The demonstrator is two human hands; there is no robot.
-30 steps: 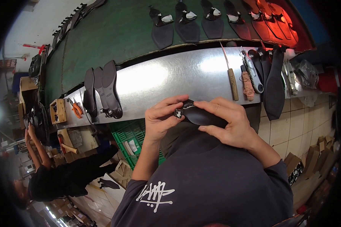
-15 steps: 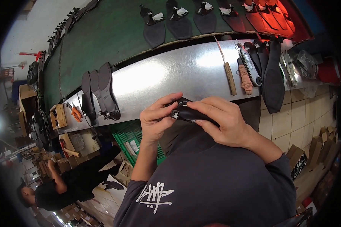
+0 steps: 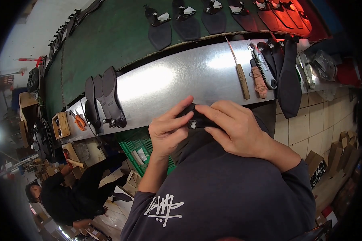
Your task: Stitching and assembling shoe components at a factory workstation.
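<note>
In front of my chest, both hands grip a small dark shoe piece (image 3: 203, 120) with a white patch at its left end. Its exact kind is hard to tell, as my fingers cover much of it. My left hand (image 3: 165, 128) has its index finger and thumb around the left end, by the white patch. From the right, my right hand (image 3: 239, 128) pinches the upper side with its fingertips, the thumb underneath. Just beyond the hands lies the metal bench top (image 3: 177, 76).
Black soles (image 3: 110, 94) lie at left, near orange-handled pliers (image 3: 81, 122) and a wooden box (image 3: 61, 125). At right are a wooden-handled pointed tool (image 3: 242, 82), a cloth-wrapped tool (image 3: 260, 82), a cutter (image 3: 266, 68) and a dark sole (image 3: 289, 84). A green crate (image 3: 126, 144) stands below; a co-worker (image 3: 64, 197) is lower left.
The shoe piece has turned slightly in my hands and moved a little right at its left end. The co-worker has shifted, an arm now lowered.
</note>
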